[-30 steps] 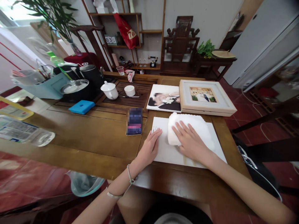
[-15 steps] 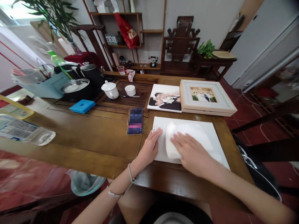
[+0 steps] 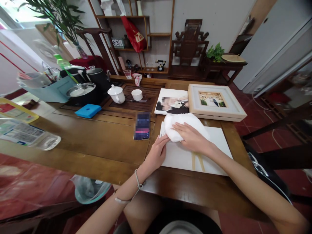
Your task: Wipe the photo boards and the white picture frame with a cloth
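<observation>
A white panel (image 3: pixel 175 156), like the back of a picture frame or canvas, lies on the wooden table in front of me. Two yellowish strips (image 3: pixel 198 161) run down its near part. My right hand (image 3: pixel 191 135) presses a bunched white towel (image 3: pixel 173 131) onto the panel's far left part, fingers stretched over the cloth. At the panel's left edge rests my left hand (image 3: pixel 157 151), fingers extended and its tips close to the towel. What lies under the towel is hidden.
Beyond the panel are a printed photo (image 3: pixel 168 104) and a thick framed picture (image 3: pixel 218 102). A phone (image 3: pixel 142 126) lies left of my left hand. Farther left are a blue sponge-like block (image 3: pixel 88 110), a lidded white cup (image 3: pixel 116 94), a small bowl (image 3: pixel 136 95) and a clear bottle (image 3: pixel 31 135).
My right hand has slid the towel away from me and to the left across the panel, uncovering the yellowish strips. My left hand stays at the panel's left edge.
</observation>
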